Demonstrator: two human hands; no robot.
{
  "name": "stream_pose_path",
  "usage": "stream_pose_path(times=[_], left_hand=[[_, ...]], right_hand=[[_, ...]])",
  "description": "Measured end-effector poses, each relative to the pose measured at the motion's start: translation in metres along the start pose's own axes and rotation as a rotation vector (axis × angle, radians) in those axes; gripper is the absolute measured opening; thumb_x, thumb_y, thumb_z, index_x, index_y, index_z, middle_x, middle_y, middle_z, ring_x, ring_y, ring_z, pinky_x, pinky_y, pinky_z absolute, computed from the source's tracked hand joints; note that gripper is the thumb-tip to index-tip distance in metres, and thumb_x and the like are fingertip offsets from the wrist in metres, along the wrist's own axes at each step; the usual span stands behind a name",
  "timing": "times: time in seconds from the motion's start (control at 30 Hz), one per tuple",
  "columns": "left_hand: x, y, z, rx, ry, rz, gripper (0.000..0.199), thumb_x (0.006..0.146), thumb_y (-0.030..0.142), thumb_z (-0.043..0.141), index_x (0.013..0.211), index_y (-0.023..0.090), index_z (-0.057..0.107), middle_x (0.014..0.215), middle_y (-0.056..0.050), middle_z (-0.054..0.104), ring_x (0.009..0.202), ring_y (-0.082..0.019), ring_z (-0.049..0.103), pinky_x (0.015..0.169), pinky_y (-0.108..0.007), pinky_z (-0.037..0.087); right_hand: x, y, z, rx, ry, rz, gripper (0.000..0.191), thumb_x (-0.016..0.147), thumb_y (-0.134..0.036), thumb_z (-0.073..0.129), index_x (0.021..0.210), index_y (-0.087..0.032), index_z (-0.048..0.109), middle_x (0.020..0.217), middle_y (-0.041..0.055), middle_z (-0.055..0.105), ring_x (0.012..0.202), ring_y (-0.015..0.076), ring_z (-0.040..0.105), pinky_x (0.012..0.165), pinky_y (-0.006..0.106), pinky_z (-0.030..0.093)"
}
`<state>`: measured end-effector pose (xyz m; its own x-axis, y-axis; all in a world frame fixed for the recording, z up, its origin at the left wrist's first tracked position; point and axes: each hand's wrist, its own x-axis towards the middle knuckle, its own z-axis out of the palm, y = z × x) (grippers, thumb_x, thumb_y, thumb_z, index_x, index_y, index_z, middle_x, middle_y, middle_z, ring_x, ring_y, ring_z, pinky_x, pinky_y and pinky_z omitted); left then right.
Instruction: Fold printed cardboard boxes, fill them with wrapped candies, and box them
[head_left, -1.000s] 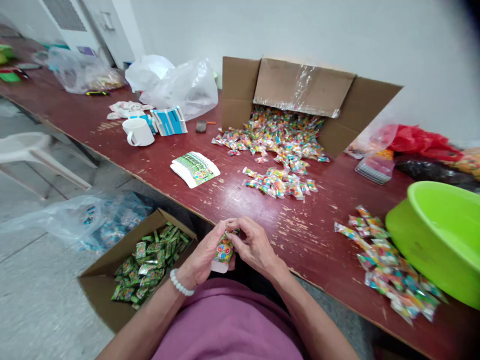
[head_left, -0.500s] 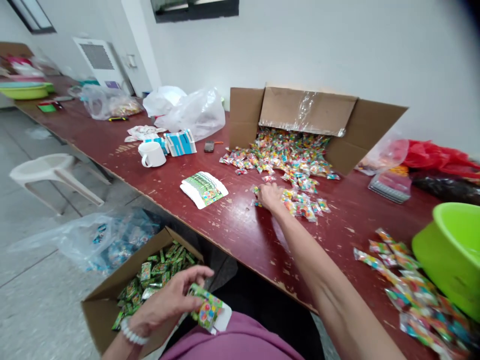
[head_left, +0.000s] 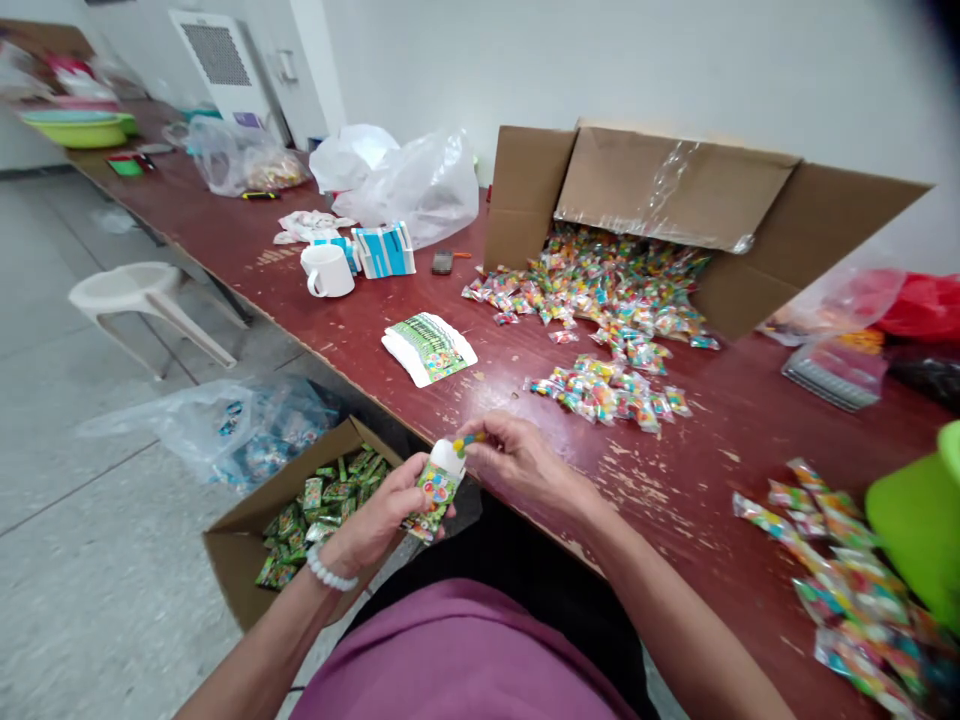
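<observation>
At the pouch (head_left: 436, 488) again, right hand (head_left: 525, 462).

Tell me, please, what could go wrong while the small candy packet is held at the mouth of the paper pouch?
The candy packet, pinched in the right hand, is only at the open mouth of the pouch in the left hand; it might slip and drop off the table edge, perhaps missing the box on the floor.

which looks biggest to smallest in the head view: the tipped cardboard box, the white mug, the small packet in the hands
1. cardboard box, by far the largest.
2. white mug and small packet look about alike; the packet is much nearer the camera, so I won't rank them.
</observation>
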<state>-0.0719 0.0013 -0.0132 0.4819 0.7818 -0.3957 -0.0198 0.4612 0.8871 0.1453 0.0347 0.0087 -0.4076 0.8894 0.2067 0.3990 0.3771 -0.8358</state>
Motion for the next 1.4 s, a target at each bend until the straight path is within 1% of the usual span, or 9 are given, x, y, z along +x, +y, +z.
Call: stream_pose_path(times=[0.2,0.3,0.37,0.5,0.6,0.8,0.93,1.2,1.4], left_hand=[[0.000,0.003,0.021,0.169,0.024,0.054,0.034,0.075,0.016,0.054,0.109,0.022,0.052,0.086,0.002,0.057,0.062,-0.011,0.056,0.055,-0.022,0.047],[-0.004,0.005,0.025,0.181,0.029,0.053,0.028,0.077,0.019,0.056,0.105,0.021,0.055,0.085,0.001,0.056,0.063,-0.010,0.053,0.053,-0.021,0.046],[-0.007,0.004,0.028,0.138,0.031,0.069,0.024,0.080,0.027,0.059,0.103,0.020,0.056,0.085,0.000,0.056,0.064,-0.011,0.053,0.051,-0.021,0.046],[-0.006,-0.006,0.030,-0.051,0.065,0.103,0.042,0.086,0.057,0.058,0.098,0.017,0.060,0.082,-0.003,0.060,0.064,-0.014,0.058,0.046,-0.021,0.043],[-0.003,-0.012,0.032,-0.124,0.140,0.090,0.057,0.084,0.069,0.056,0.094,0.013,0.065,0.074,-0.005,0.062,0.061,-0.015,0.059,0.044,-0.023,0.045],[-0.001,-0.012,0.038,-0.340,0.121,0.076,0.051,0.080,0.061,0.064,0.090,0.011,0.068,0.069,-0.005,0.065,0.055,-0.015,0.062,0.041,-0.022,0.047],[0.000,-0.019,0.043,-0.373,0.099,0.064,0.045,0.078,0.053,0.065,0.087,0.009,0.069,0.066,-0.007,0.067,0.051,-0.015,0.061,0.040,-0.021,0.047],[-0.001,-0.021,0.044,-0.574,-0.021,-0.070,0.045,0.086,0.057,0.059,0.094,0.013,0.065,0.066,-0.006,0.068,0.047,-0.017,0.063,0.038,-0.025,0.051],[-0.001,-0.013,0.036,-0.620,-0.183,-0.219,0.064,0.090,0.070,0.042,0.107,0.014,0.065,0.063,-0.005,0.067,0.043,-0.021,0.065,0.035,-0.031,0.052]], right_hand=[[-0.021,-0.015,0.006,-0.257,-0.042,0.014,0.019,0.090,-0.008,0.055,0.096,-0.019,0.068,0.093,0.0050,0.060,0.078,0.0154,0.058,0.072,0.027,0.045],[-0.026,-0.019,0.000,-0.044,-0.160,0.009,0.023,0.090,-0.013,0.057,0.109,-0.022,0.065,0.090,0.0023,0.065,0.075,0.0146,0.060,0.070,0.026,0.047],[-0.028,-0.017,-0.001,0.138,-0.107,0.093,0.030,0.091,-0.024,0.059,0.121,-0.021,0.060,0.090,0.0020,0.069,0.075,0.0154,0.062,0.068,0.026,0.049],[-0.030,-0.008,0.008,0.241,0.028,0.245,0.022,0.089,-0.039,0.062,0.089,-0.019,0.069,0.079,0.0029,0.070,0.069,0.0168,0.062,0.062,0.027,0.047],[-0.033,-0.007,0.016,0.209,0.024,0.205,0.023,0.084,-0.043,0.068,0.081,-0.021,0.074,0.077,0.0035,0.070,0.070,0.0196,0.062,0.064,0.030,0.047],[-0.042,-0.010,0.021,0.412,0.325,0.306,0.037,0.074,-0.047,0.078,0.103,-0.025,0.068,0.087,0.0033,0.067,0.071,0.0181,0.059,0.060,0.028,0.047],[-0.047,-0.009,0.032,0.595,0.164,0.407,0.044,0.074,-0.047,0.080,0.108,-0.023,0.065,0.091,0.0042,0.069,0.073,0.0170,0.062,0.058,0.025,0.048],[-0.051,-0.017,0.040,0.297,0.230,0.156,0.023,0.091,-0.044,0.064,0.092,-0.023,0.073,0.068,0.0008,0.069,0.055,0.0160,0.061,0.053,0.027,0.049],[-0.053,-0.018,0.030,0.316,0.091,0.029,0.022,0.095,-0.039,0.059,0.094,-0.024,0.075,0.098,0.0058,0.073,0.068,0.0165,0.067,0.063,0.029,0.054]])
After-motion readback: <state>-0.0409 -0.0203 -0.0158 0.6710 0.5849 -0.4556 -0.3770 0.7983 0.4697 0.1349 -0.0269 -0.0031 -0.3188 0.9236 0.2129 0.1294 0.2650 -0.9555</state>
